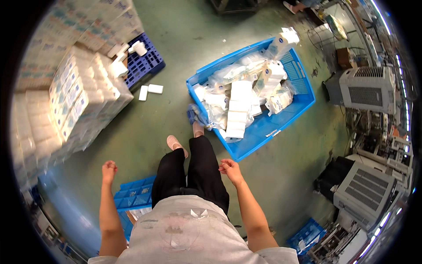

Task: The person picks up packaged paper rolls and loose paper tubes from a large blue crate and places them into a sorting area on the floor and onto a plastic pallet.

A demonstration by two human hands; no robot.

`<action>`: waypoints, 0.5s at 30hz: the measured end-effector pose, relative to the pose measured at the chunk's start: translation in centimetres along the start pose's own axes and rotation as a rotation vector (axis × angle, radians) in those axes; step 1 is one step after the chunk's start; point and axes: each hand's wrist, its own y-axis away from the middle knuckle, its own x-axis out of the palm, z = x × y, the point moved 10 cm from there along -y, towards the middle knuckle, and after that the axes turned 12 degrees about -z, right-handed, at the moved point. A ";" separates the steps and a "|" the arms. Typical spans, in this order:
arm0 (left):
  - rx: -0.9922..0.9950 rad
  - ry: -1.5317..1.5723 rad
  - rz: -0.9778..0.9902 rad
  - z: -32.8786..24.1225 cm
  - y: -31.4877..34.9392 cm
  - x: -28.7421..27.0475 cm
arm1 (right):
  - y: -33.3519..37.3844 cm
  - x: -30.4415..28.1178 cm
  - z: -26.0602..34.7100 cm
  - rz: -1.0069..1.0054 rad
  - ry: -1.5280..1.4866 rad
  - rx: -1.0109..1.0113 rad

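Both hands are empty. The left hand (108, 169) is curled loosely, and so is the right hand (229, 167). Just ahead of the right hand sits a blue crate (281, 121) full of soft white packs (237, 110). They look light and squishy; grab one around its middle.

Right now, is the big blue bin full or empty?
Partly full: the blue bin holds a heap of white packs across its middle, while bare blue floor shows along its right side.
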 end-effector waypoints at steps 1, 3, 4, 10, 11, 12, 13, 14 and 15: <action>0.093 -0.114 0.013 -4.2 -1.8 0.9 | -1.6 -0.4 -0.9 -0.032 -0.035 0.049; 0.278 -0.288 0.072 -11.7 -4.8 6.0 | -5.2 -3.0 -1.0 -0.099 -0.033 0.081; 0.346 -0.305 0.107 -15.5 -5.1 9.3 | -7.6 -4.5 0.3 -0.123 0.010 0.044; 0.841 -0.482 0.478 -34.8 2.0 41.9 | -28.1 -16.7 18.5 -0.520 0.612 -0.456; 0.921 -0.508 0.540 -37.5 3.1 47.9 | -32.2 -18.8 21.8 -0.569 0.721 -0.517; 1.069 -0.564 0.524 -39.6 3.2 53.6 | -35.5 -19.8 26.1 -0.662 0.831 -0.560; 1.257 -0.579 0.396 -42.9 3.9 58.4 | -38.9 -20.6 30.1 -0.696 0.913 -0.677; 1.438 -0.600 0.252 -45.9 4.5 62.7 | -42.1 -20.5 33.7 -0.724 1.042 -0.740; 1.456 -0.625 0.207 -48.2 4.3 67.4 | -45.2 -21.0 36.8 -0.785 1.102 -0.814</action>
